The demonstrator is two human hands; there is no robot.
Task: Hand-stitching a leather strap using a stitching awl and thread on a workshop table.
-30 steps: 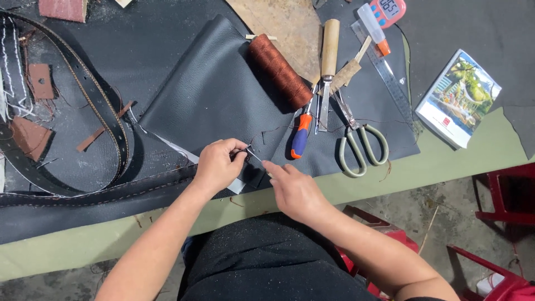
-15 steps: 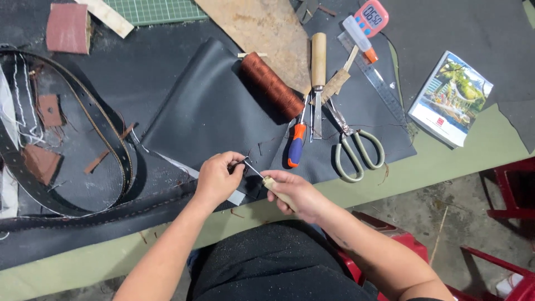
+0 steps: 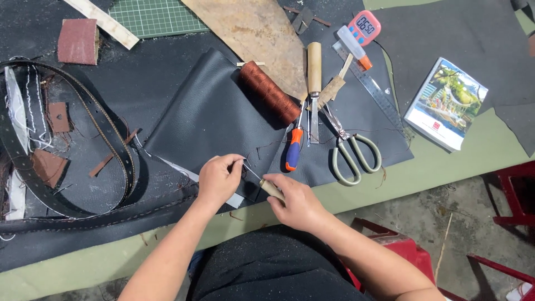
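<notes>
My left hand pinches the near edge of a folded black leather piece at the table's front. My right hand grips a wooden-handled awl, its thin metal tip pointing at the spot my left fingers pinch. A spool of reddish-brown thread lies on the leather just beyond. A loose strand of that thread trails near my hands.
Right of the spool lie a wooden-handled chisel, an orange-and-blue screwdriver, green-handled scissors, a steel ruler, a small timer and a booklet. A stitched black belt loops at left. Red stools stand below.
The view has shifted slightly, so the table sits lower in frame. My hands stay together at the leather's edge, the awl now angled toward my left fingertips.
</notes>
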